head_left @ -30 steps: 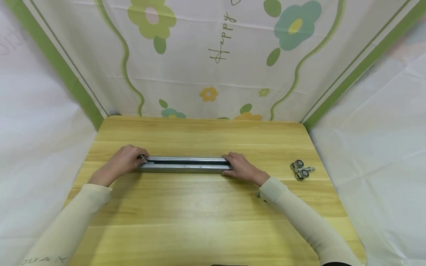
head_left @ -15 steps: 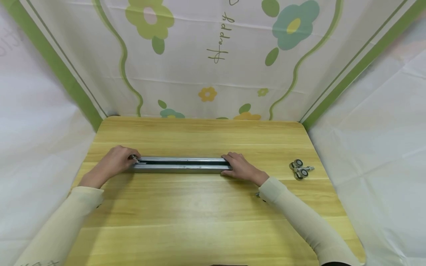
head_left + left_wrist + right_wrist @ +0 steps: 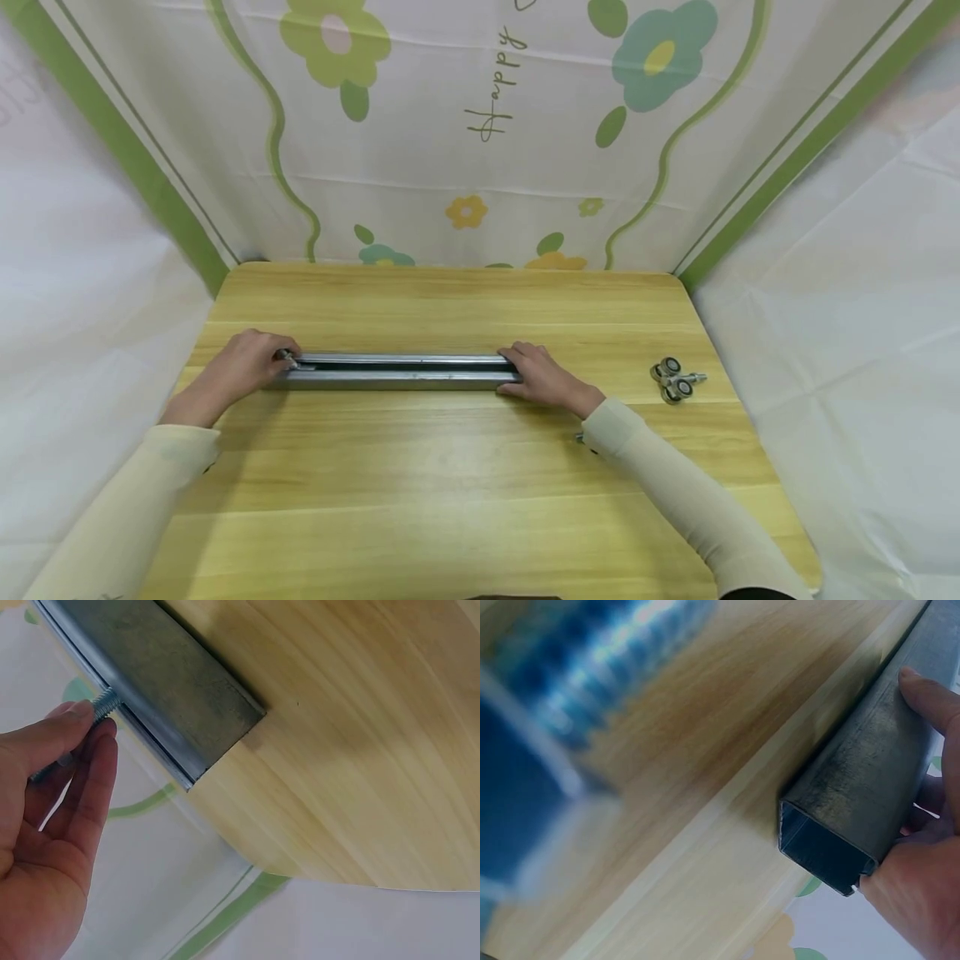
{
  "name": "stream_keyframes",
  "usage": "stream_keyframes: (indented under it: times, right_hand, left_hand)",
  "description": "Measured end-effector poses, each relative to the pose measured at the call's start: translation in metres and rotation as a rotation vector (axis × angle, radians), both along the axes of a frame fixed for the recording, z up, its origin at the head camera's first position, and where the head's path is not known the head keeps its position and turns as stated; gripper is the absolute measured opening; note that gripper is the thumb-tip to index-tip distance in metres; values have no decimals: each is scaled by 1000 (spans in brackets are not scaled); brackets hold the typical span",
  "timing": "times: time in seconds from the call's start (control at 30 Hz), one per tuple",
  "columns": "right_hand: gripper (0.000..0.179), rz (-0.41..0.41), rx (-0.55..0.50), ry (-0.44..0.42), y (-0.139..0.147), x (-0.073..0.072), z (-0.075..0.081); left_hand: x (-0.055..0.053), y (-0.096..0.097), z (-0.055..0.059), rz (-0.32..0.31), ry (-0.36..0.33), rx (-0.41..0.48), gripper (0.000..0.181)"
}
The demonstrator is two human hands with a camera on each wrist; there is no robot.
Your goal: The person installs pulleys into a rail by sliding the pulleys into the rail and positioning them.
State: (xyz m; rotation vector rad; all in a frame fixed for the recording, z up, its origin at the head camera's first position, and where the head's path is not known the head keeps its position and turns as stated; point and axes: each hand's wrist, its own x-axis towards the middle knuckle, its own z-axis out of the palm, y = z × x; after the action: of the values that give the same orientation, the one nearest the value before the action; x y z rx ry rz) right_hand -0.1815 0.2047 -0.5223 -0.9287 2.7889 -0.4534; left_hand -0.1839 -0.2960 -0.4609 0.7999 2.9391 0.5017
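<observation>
Left hand [image 3: 246, 364]: thumb and fingers pinch a threaded bolt [image 3: 107, 703] that stands out of the slot of the metal rail.
Right hand [image 3: 538, 375]: grips the other end, thumb on the near wall, fingers over the slotted top.
Metal rail [image 3: 397, 382]: lies on the table [image 3: 450, 500], stretched between the two hands, slot upward; its end by the right hand is a hollow mouth.
Rail's weight: probably fairly heavy for its size, yet hollow enough for one hand to steady.
Rail's stiffness: looks like rigid sheet metal; it should not bend or break under a normal grip.
Rail's surface: smooth, likely a bit slippery; the cut rims may be sharp, so keep fingertips off them.
Rail hold: best across both side walls, as the right hand has it, leaving the slot free.
Bolt hold: pinch the shank; the thread should give bite. What it joins inside the rail is hidden.
Wheeled roller [image 3: 672, 383]: beyond the right hand, well apart; compact, probably dense, wheels apt to turn, so the stem or body is the surer hold.
Small metal part [image 3: 580, 437]: beside the right sleeve [image 3: 637, 446], partly covered.
</observation>
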Motion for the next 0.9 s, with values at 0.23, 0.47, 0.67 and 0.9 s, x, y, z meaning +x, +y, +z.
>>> stream_keyframes:
  times: [0.23,0.47,0.67,0.9]
  right_hand:
    - [73,-2,-2,1,0,0,-2]
    - [73,-13,1,-1,-2,1,-1]
    - [73,-11,0,-8,-2,1,0]
    - [73,-11,4,-19,0,-1,-2]
  left_hand:
    - [0,-4,2,9,-30,-6,15]
    - [1,-6,3,42,-43,-20,18]
    - [1,-10,3,47,-51,-25,17]
    - [2,-12,1,55,-54,-19,17]
